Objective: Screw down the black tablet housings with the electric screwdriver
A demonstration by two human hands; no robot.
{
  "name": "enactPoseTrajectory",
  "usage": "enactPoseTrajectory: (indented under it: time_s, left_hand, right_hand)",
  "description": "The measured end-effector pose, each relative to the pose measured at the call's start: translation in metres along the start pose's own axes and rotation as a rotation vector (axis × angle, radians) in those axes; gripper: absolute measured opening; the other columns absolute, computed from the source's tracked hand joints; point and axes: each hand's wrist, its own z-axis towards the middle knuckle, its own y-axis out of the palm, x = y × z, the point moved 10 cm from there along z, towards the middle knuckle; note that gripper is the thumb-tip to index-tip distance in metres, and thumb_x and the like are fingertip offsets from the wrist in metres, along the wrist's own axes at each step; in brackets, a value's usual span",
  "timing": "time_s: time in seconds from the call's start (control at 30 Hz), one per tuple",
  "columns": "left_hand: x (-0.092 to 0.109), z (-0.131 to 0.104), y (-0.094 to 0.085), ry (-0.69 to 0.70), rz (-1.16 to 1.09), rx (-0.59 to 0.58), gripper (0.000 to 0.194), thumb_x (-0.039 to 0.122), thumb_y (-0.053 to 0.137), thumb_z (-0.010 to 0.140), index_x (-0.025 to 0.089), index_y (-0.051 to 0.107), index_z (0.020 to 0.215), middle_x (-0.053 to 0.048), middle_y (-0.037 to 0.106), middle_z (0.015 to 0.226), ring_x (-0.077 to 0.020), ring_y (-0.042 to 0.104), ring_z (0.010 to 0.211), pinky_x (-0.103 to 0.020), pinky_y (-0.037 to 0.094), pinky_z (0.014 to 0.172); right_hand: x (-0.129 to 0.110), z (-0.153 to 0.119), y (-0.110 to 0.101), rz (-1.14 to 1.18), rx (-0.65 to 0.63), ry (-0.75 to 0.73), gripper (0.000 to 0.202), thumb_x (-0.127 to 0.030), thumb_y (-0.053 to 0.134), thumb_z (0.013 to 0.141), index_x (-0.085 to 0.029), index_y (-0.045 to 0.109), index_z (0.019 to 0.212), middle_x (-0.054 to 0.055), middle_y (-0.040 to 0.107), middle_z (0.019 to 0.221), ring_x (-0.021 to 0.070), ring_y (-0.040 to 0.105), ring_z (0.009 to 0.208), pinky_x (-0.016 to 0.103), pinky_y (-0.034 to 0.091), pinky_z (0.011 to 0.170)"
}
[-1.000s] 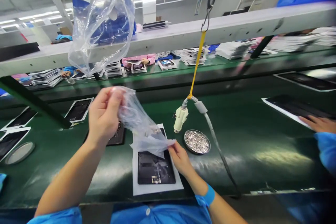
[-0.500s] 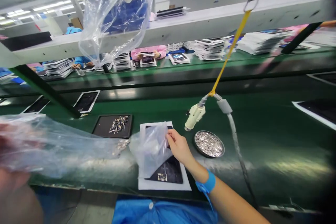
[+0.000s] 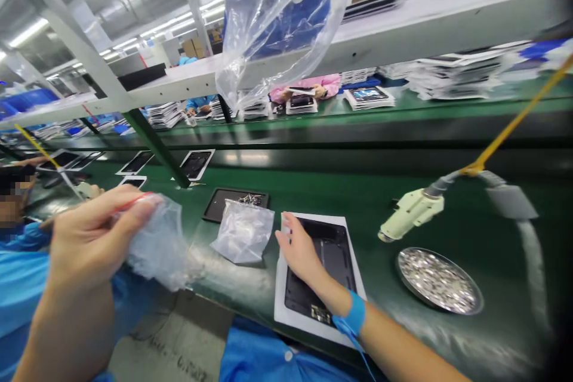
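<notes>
My left hand (image 3: 101,233) is closed, pinching a clear plastic bag (image 3: 163,242) by its red-edged top. Its contents cannot be made out. My right hand (image 3: 301,246) is empty, fingers apart, above a black tablet housing (image 3: 335,250). The housing rests on a white sheet (image 3: 281,304), with a small board near its lower edge. A second clear plastic bag (image 3: 245,231) is left of my right hand, overlapping the front of a dark tray (image 3: 213,204) of small metal parts (image 3: 251,198).
A round metal dish (image 3: 441,280) of shiny small parts stands to the right. Above it a cream powered screwdriver (image 3: 414,212) hangs from a yellow strap (image 3: 519,125). More housings (image 3: 194,164) lie at the back left. A co-worker in blue (image 3: 22,286) is close on the left.
My right hand has let go of the second plastic bag, which is now left of the housing. My left hand shows fully, with its bag drawn in smaller. The view has swung left.
</notes>
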Motion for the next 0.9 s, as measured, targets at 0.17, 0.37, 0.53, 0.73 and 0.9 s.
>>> enactPoseTrajectory:
  time_s: [0.17,0.37,0.53,0.73,0.9]
  left_hand:
    - [0.043,0.009,0.062,0.116,-0.087,-0.275,0.01,0.029,0.075,0.088,0.023,0.082,0.088,0.002,0.07,0.064,-0.0069,0.048,0.046,-0.02,0.035,0.044]
    - [0.108,0.001,0.156,0.497,0.074,-0.692,0.037,0.039,0.058,0.099,0.019,0.072,0.073,0.004,0.05,0.048,-0.0078,0.041,0.042,-0.023,0.03,0.047]
    - [0.137,-0.007,0.214,0.72,0.001,-0.887,0.043,0.036,0.052,0.101,0.018,0.061,0.063,0.003,0.047,0.05,-0.0103,0.043,0.047,-0.025,0.029,0.05]
    - [0.169,-0.033,0.275,0.882,-0.241,-0.98,0.037,0.035,0.051,0.103,0.017,0.068,0.075,-0.002,0.065,0.069,-0.0118,0.056,0.058,-0.024,0.036,0.056]
    - [0.167,-0.024,0.281,0.879,-0.228,-0.949,0.035,0.048,0.06,0.098,0.016,0.071,0.085,-0.003,0.069,0.074,-0.0128,0.06,0.062,-0.023,0.039,0.058]
  right_hand:
    - [-0.119,-0.055,0.012,-0.142,-0.269,-0.587,0.05,-0.04,0.064,0.095,-0.022,0.054,0.141,0.014,0.064,0.14,0.0266,0.062,0.129,0.043,0.051,0.11]
    - [-0.112,-0.028,-0.048,-0.17,-0.195,-0.397,0.029,-0.041,0.055,0.101,-0.019,0.071,0.09,0.005,0.075,0.086,0.018,0.07,0.08,0.03,0.055,0.079]
    - [-0.059,-0.028,-0.127,-0.056,0.0,-0.152,0.033,-0.046,0.058,0.097,-0.019,0.067,0.079,0.004,0.073,0.077,0.0175,0.066,0.074,0.029,0.052,0.074]
    - [-0.079,-0.037,-0.129,0.104,-0.158,-0.191,0.057,-0.045,0.083,0.076,-0.023,0.058,0.122,0.003,0.069,0.097,0.0194,0.068,0.087,0.032,0.055,0.082]
    - [-0.126,-0.03,-0.156,-0.125,-0.124,-0.366,0.031,-0.051,0.069,0.089,-0.021,0.067,0.093,0.002,0.065,0.083,0.0176,0.062,0.077,0.029,0.05,0.075]
